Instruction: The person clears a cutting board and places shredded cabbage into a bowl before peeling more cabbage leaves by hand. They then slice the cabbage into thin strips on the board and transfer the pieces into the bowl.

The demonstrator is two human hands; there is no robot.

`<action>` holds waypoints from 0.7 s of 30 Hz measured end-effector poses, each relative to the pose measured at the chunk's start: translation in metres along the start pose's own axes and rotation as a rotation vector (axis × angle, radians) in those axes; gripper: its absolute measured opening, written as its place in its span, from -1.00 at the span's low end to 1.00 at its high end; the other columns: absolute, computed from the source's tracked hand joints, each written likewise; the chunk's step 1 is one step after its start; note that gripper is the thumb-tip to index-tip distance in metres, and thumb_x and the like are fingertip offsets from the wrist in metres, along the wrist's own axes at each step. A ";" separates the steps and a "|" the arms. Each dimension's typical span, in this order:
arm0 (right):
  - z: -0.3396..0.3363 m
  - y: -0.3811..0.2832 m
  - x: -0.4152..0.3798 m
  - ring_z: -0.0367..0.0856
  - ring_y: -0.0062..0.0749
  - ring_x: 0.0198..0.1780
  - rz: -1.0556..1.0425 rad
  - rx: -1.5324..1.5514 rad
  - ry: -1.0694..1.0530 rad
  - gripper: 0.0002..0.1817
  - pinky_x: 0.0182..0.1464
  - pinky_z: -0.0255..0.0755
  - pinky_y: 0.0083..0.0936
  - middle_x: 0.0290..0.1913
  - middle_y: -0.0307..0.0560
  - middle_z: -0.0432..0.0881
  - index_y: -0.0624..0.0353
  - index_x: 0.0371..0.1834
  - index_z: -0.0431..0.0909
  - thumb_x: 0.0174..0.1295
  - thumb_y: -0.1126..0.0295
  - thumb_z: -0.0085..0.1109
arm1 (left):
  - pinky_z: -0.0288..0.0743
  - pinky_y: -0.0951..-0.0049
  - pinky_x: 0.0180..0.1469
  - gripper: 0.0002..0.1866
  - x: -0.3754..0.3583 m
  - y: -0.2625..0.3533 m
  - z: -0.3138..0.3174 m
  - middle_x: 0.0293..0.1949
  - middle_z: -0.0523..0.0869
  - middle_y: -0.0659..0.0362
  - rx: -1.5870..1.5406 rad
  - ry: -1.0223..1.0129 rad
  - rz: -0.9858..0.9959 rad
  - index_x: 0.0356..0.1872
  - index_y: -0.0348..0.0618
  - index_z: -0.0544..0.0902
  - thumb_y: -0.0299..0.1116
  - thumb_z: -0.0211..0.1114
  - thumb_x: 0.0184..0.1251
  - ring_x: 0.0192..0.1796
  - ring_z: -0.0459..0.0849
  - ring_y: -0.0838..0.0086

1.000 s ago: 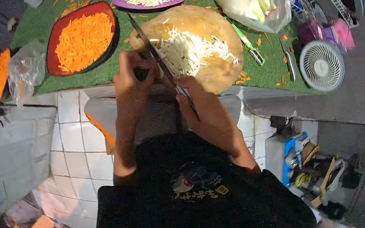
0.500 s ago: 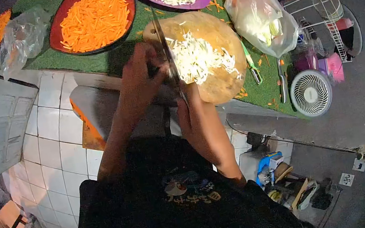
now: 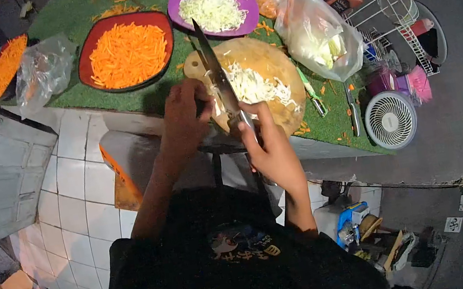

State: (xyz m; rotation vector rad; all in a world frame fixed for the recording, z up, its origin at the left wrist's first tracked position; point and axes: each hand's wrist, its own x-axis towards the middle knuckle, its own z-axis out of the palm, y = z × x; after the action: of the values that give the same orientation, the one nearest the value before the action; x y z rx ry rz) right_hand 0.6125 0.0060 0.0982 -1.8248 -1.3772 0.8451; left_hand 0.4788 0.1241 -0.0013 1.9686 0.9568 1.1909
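Note:
In my right hand [image 3: 271,147] is a large kitchen knife [image 3: 214,65], gripped by its handle. Its blade points away from me, tilted, over the left part of a round wooden cutting board [image 3: 276,65]. Shredded cabbage [image 3: 255,86] lies on the board, to the right of the blade. My left hand [image 3: 185,112] is curled at the board's left edge, fingertips close to the blade. Pale cabbage bits show beside those fingertips; whether they pinch a piece is hidden. Behind the board are a purple plate [image 3: 178,9] of shredded cabbage and a dark red bowl [image 3: 86,61] of carrot sticks.
A plastic bag with cabbage [image 3: 321,39] lies right of the board. A peeler [image 3: 313,92], a small knife [image 3: 353,110] and a round white fan [image 3: 391,121] are near the right edge. A clear bag [image 3: 45,74] and grated carrot [image 3: 7,68] sit far left.
The knife has turned, its flat side now more visible, and my right hand's grip shows more openly. My left hand has shifted slightly away from the blade. The camera view has tilted.

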 end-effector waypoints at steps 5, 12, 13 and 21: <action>-0.025 0.021 -0.017 0.71 0.09 0.04 -0.180 0.009 0.210 -0.69 0.09 0.50 -0.32 -0.02 0.23 0.71 0.20 0.19 0.51 0.41 0.43 0.15 | 0.50 0.19 -0.01 -0.72 0.012 -0.002 0.022 -0.27 0.62 0.02 0.049 -0.068 0.163 -0.12 -0.21 0.48 -0.54 0.36 0.20 -0.17 0.63 0.12; -0.075 0.040 -0.032 0.68 0.10 -0.06 -0.309 -0.169 0.229 -0.66 -0.01 0.51 -0.28 -0.10 0.14 0.68 0.22 0.17 0.58 0.33 0.51 0.23 | 0.57 0.25 -0.05 -0.86 0.025 0.035 0.029 -0.23 0.69 0.02 -0.172 -0.215 -0.088 -0.12 -0.25 0.49 -0.57 0.23 0.37 -0.18 0.70 0.25; -0.078 0.044 -0.033 0.65 0.12 -0.11 -0.318 -0.178 0.242 -0.66 -0.07 0.50 -0.23 -0.16 0.12 0.65 0.19 0.15 0.58 0.31 0.51 0.26 | 0.50 0.20 0.03 -0.85 0.022 0.039 0.027 -0.19 0.68 0.01 -0.148 -0.152 -0.085 -0.08 -0.23 0.52 -0.51 0.24 0.38 -0.13 0.67 0.16; -0.096 0.066 -0.032 0.66 0.13 -0.06 -0.282 -0.309 0.219 -0.61 -0.09 0.55 -0.13 -0.08 0.07 0.64 0.06 0.08 0.55 0.17 0.47 0.35 | 0.26 0.01 0.17 -0.30 0.050 0.105 0.058 0.06 0.49 0.01 0.159 -0.055 0.286 0.14 -0.07 0.53 -0.07 0.62 -0.05 0.17 0.41 0.03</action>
State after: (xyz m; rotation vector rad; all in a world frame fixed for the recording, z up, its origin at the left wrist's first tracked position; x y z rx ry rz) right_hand 0.7189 -0.0515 0.0995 -1.8229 -1.6369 0.2899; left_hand 0.5749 0.1009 0.0835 2.3122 0.7810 1.2375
